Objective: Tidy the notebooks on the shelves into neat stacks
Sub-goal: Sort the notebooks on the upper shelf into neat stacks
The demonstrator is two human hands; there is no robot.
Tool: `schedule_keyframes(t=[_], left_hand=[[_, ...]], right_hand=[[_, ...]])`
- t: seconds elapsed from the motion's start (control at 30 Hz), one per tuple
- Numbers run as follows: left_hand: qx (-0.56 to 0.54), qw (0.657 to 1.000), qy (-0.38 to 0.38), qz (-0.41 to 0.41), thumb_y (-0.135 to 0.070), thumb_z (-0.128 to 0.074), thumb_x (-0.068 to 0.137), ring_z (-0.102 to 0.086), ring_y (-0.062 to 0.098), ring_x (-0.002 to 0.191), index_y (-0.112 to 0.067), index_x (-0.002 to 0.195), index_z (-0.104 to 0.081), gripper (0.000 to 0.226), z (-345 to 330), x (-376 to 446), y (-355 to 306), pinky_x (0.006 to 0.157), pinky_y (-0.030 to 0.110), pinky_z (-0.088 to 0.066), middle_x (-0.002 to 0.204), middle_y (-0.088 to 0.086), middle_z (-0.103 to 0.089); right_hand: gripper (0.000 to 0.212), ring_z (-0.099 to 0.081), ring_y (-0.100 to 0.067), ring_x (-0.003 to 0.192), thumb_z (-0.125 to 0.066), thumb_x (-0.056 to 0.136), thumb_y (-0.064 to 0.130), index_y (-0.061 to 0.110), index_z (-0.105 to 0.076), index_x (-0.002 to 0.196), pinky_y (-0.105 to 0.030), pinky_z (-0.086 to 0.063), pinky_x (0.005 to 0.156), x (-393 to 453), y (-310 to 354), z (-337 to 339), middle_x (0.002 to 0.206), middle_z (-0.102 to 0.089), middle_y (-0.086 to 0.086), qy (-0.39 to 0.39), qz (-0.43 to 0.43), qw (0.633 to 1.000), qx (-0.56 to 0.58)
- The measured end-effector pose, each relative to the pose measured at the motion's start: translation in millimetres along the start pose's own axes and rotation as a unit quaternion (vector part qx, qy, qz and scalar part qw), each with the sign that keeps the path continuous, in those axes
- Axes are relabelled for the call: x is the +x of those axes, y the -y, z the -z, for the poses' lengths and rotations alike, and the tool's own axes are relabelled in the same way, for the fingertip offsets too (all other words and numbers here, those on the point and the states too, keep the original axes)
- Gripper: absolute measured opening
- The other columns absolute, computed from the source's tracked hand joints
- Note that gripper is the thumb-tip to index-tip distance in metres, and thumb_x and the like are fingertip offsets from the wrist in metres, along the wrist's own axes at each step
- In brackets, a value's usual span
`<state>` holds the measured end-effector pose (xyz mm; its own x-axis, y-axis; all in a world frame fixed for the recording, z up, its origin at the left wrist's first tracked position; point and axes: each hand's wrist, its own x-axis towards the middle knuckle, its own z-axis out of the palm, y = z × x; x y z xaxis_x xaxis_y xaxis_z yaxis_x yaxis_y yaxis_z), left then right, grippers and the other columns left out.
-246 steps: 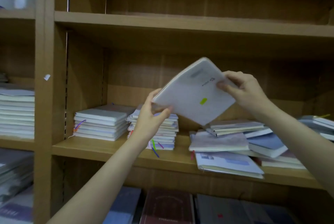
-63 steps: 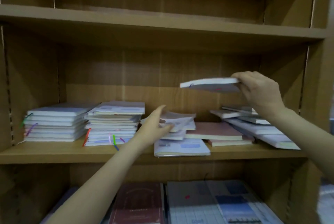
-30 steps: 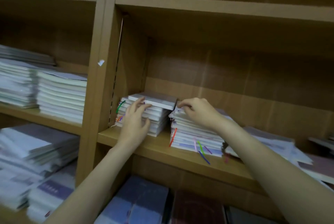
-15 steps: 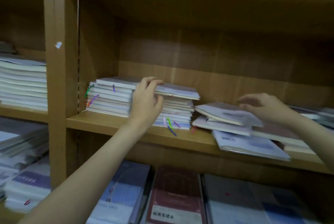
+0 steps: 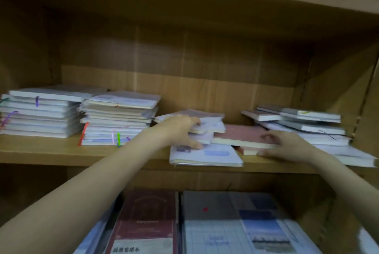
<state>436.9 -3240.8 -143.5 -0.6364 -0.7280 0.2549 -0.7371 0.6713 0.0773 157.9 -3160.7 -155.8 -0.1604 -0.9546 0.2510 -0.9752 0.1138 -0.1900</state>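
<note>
On the light wooden shelf [image 5: 61, 151], two squared stacks of pale notebooks [image 5: 78, 116] stand at the left, while a loose middle heap of thin soft-cover notebooks [image 5: 207, 128] is gripped by the left hand [image 5: 180, 130], fingers over the top and thumb beneath. The right hand [image 5: 287, 147] is pinched on the edge of a dusty-pink matte notebook [image 5: 244, 136]. The heap would best be lifted together, edges squared, then set down. The covers look smooth and slippery.

Pink-covered notebook [image 5: 244, 134], white notebook stacks [image 5: 117, 118] with coloured ribbons [image 5: 118, 139], tan wooden shelf [image 5: 51, 151], maroon book [image 5: 147, 221].
</note>
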Motion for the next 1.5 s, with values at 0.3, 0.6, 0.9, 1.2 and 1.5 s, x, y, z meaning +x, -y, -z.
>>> schedule_keyframes(t=[0.3, 0.6, 0.9, 1.2, 1.5], left_hand=[[0.218, 0.971, -0.086, -0.038, -0.03, -0.045, 0.093, -0.061, 0.03, 0.083, -0.018, 0.134, -0.036, 0.043, 6.2, -8.1, 3.5, 0.059, 0.03, -0.036, 0.088, 0.008, -0.061], [0.161, 0.973, -0.167, -0.002, -0.027, -0.044, 0.096, -0.058, 0.04, 0.09, -0.004, 0.113, -0.044, 0.029, 29.0, 1.4, 15.5, 0.068, 0.038, -0.04, 0.097, 0.023, -0.063], [0.205, 0.976, -0.073, 0.023, -0.03, -0.042, 0.096, -0.058, 0.035, 0.105, -0.014, 0.127, -0.044, 0.034, 15.5, -11.5, 0.5, 0.076, 0.035, -0.044, 0.116, 0.016, -0.061], [-0.176, 0.982, -0.055, -0.03, -0.048, -0.064, 0.082, -0.045, 0.016, 0.128, -0.021, 0.145, -0.027, 0.078, 19.1, -27.1, -21.7, 0.1, 0.026, -0.039, 0.144, 0.001, -0.042], [-0.543, 0.835, -0.011, 0.086, -0.034, -0.053, 0.092, -0.065, 0.02, 0.092, 0.004, 0.129, -0.044, 0.054, 13.9, -6.2, -67.4, 0.081, 0.026, -0.055, 0.114, 0.015, -0.059]], right_hand=[[0.04, -0.053, -0.013, 0.111, -0.057, 0.09, 0.027, 0.027, -0.051, 0.129, -0.016, -0.036, 0.079, -4.3, 4.2, -7.1, 0.125, -0.056, 0.002, -0.105, 0.088, 0.982, -0.133], [0.026, -0.054, -0.024, 0.088, -0.045, 0.096, 0.028, 0.009, -0.05, 0.113, -0.037, -0.046, 0.069, -26.1, 24.7, 62.8, 0.109, -0.053, -0.007, -0.322, 0.151, 0.928, -0.111], [0.033, -0.053, -0.028, 0.098, -0.044, 0.098, 0.028, 0.002, -0.055, 0.114, -0.034, -0.039, 0.079, -50.2, 28.7, 129.3, 0.112, -0.057, -0.015, -0.36, -0.009, 0.928, 0.091], [0.027, -0.058, -0.027, 0.102, -0.049, 0.098, 0.02, 0.004, -0.043, 0.118, -0.041, -0.053, 0.085, -46.3, 17.7, 91.0, 0.112, -0.053, -0.013, -0.28, -0.185, 0.743, 0.579], [0.015, -0.056, -0.015, 0.078, -0.047, 0.098, 0.016, 0.004, -0.049, 0.106, -0.029, -0.052, 0.067, -44.8, 32.1, 75.2, 0.093, -0.055, -0.006, -0.279, -0.13, 0.726, 0.615]])
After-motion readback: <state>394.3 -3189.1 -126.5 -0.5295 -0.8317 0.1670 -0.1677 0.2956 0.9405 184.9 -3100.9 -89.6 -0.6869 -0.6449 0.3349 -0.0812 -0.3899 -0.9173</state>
